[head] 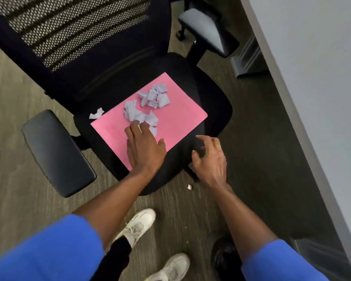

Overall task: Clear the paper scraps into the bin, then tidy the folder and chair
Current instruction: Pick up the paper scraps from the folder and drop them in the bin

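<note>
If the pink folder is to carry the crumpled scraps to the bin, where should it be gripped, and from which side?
Probably at both short ends, from the seat's front. The pink folder lies flat on the chair seat with the paper scraps piled near its middle, so lifting both ends keeps it level. The left hand already rests on its near corner.
</note>
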